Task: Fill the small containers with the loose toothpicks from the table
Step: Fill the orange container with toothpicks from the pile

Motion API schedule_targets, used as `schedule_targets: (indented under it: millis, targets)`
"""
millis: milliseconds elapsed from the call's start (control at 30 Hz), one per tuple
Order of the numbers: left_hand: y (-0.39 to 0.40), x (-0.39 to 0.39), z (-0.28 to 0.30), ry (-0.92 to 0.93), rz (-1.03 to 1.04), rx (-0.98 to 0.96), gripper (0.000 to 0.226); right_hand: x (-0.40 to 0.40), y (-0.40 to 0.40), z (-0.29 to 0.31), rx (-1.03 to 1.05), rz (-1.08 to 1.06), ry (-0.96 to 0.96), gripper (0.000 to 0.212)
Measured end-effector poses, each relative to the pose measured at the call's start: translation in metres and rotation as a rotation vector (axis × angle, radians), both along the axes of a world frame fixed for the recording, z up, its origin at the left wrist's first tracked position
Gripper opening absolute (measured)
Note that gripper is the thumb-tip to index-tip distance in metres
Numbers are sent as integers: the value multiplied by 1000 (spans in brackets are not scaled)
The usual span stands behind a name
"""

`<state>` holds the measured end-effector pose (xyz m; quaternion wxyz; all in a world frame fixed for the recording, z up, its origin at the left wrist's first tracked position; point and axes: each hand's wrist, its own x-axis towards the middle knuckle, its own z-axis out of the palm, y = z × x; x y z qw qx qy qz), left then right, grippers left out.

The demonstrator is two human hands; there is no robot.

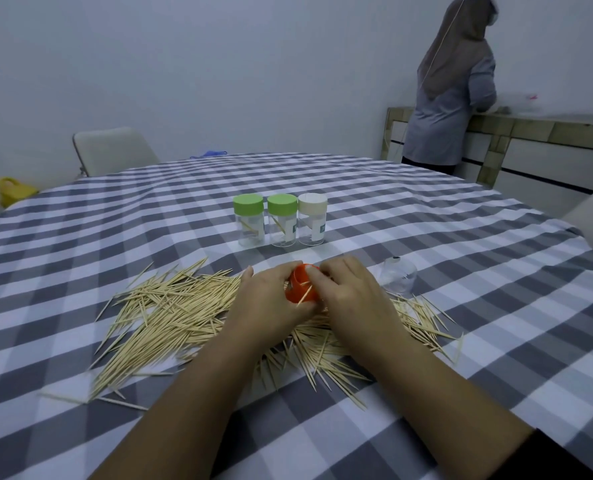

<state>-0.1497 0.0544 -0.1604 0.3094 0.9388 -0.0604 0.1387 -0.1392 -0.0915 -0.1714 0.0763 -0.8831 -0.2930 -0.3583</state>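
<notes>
Toothpicks (170, 317) lie in a loose heap on the near part of a grey-and-white checked tablecloth (426, 237). Above the heap, the left hand (270, 299) and right hand (350, 292) both curl their fingers round an orange cap (300, 285). Just right of them lies a clear open container (400, 277). Farther back stand three capped jars (279, 220), touching in a row, two green-lidded, one white. Beyond the table: a pale chair (115, 150), a bare wall, and a person (454, 88) standing at a counter (537, 129).
</notes>
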Motion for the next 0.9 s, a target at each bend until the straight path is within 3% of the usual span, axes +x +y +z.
schedule_targets:
  millis: [233,400,467,567,700,900]
  targets:
    - [0,2,-2,-1,6,-31,64,-2,-3,4,251,273,401,66]
    - [0,-2,2,49,75,-60,73,-1,-13,13,469,158,425,66]
    - [1,-2,2,68,95,-93,73,2,-22,17,332,-59,436,54]
    - [2,-1,1,56,105,-117,71,5,-32,17,20,-329,656,46]
    - [4,0,-1,59,126,-96,70,4,-29,13,-112,-369,714,59]
    - [4,-1,1,62,135,-73,71,4,-24,9,-165,-400,629,52]
